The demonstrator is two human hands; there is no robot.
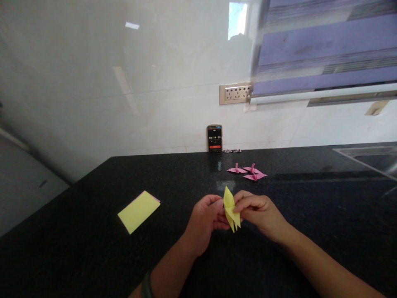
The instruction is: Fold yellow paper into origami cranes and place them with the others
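**Both hands pinch a yellow paper fold over the worktop**

Nearest my view is the person's left forearm, with a dark wristband [145, 286] at the bottom edge. It leads up to the left hand [205, 220], whose grip is closed on the left side of a yellow folded paper [231, 208], thumb and fingertips pinching it. The right hand [259, 213] comes in from the other side, its grip narrow and pinching the right edge of the same paper. The paper stands upright between the two hands, with one pointed tip up and thin points hanging down. It sits near the middle of my view over the black speckled worktop [93, 252]. I cannot tell whether its lower points touch the surface.

To the left, well apart from the hands, a stack of yellow square sheets [138, 211] lies flat on the worktop, with a sliver of pink showing at its far corner. Beyond the hands, three pink paper cranes [254, 176] sit close together. Behind them a phone [214, 138] stands upright against the glossy white wall, its screen showing a timer readout. A wall socket [235, 94] is mounted above it. At the far right edge I can make out part of a sink [369, 159].
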